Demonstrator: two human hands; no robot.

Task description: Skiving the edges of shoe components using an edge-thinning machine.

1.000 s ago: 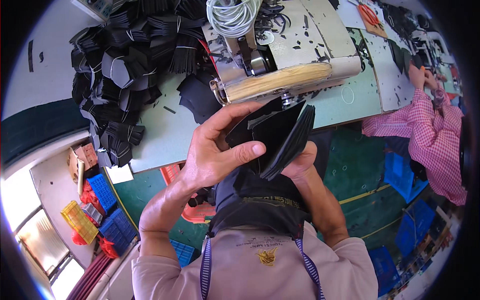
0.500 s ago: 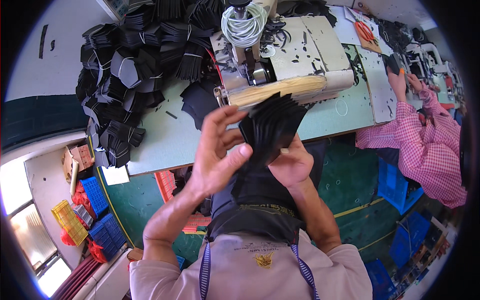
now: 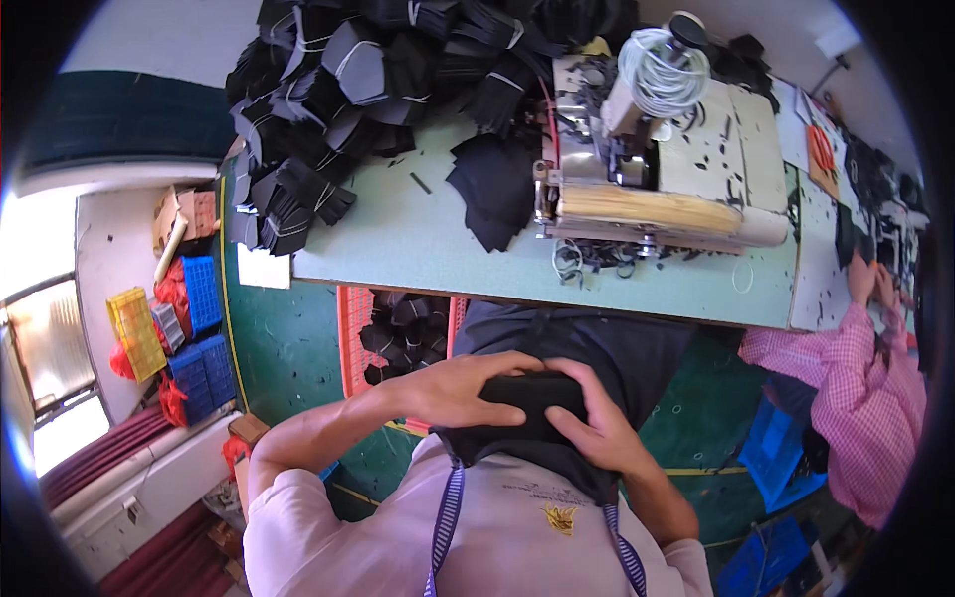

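Close to my body, a stack of thin black cut pieces (image 3: 537, 396) is gripped between my two hands. My left hand (image 3: 466, 391) wraps its left side, thumb across the near face. On the opposite side my right hand (image 3: 599, 416) curls round it with the thumb on the same face. The dark apron (image 3: 477, 445) lies behind and below the stack. Ahead on the pale green table (image 3: 398, 234) stands a beige machine (image 3: 736, 149) with a wood-coloured front bar (image 3: 647, 211) and a coil of white cord (image 3: 664, 72). Loose black pieces (image 3: 494, 189) lie left of it.
Tied black bundles (image 3: 368, 70) pile up at the table's back left. A red crate (image 3: 355, 333) holding black pieces sits below the table edge. At the right, a co-worker in a pink checked top (image 3: 860, 388) handles something dark. Blue crates (image 3: 202, 376) stand far left.
Both hands have drawn the black stack down from in front of the machine to my body. Its fanned edges are now pressed together. The view has shifted, so the machine appears farther right.
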